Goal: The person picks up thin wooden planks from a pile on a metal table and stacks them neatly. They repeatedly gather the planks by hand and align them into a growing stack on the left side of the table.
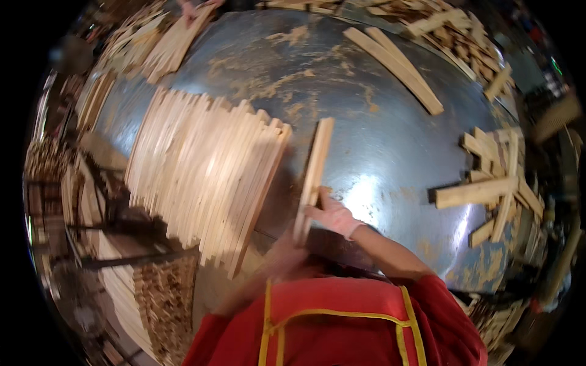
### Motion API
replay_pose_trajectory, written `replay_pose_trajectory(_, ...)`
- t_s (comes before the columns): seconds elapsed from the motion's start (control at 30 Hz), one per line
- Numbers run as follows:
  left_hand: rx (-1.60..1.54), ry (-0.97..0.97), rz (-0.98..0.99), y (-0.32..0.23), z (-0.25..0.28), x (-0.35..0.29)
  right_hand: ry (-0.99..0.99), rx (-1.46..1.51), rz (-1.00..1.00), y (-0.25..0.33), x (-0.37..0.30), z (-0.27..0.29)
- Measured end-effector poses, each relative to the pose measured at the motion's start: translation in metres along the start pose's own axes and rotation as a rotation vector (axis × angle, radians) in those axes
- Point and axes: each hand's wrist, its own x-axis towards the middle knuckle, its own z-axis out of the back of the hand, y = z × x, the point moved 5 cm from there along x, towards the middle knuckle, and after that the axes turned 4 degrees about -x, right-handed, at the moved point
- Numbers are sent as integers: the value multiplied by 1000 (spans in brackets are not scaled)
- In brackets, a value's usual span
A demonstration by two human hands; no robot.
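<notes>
The person is standing at a dark metal table (400, 161), and the right hand (337, 218) is gripping a wooden strip (318, 160) near its lower end, the thumb and forefinger pressing on it while the other fingers are hiding mostly from view. The strip is slanting over the table, just right of a broad row of pale strips (207, 174) lying side by side. Its near end is blurring, so where it is ending is hard to make out. The left hand (285, 251) is smearing with motion beside that end; whether its fingers are opening, closing or touching the wood, one cannot tell. At the top edge another person's hand (188, 8) is showing only partly, the picture's rim cutting it off by some boards (182, 44). On the right, jumbled offcuts (479, 192) are overlapping, partly hiding one another, and the dark surroundings beyond are staying indistinct.
</notes>
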Motion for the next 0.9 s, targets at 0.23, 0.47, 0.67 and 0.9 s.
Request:
replay_pose_trajectory(0.23,1105,-875,-487,23,32,-36,263,-252,167,70,73,-107)
replay_pose_trajectory(0.47,876,-454,-595,-37,4,-25,-198,-100,178,7,-67,130)
replay_pose_trajectory(0.67,955,-116,-707,-74,-84,29,-1455,-3,-514,-248,-196,264)
replay_pose_trajectory(0.9,1048,-4,-792,-158,-217,100,-756,69,-21,-194,-160,226)
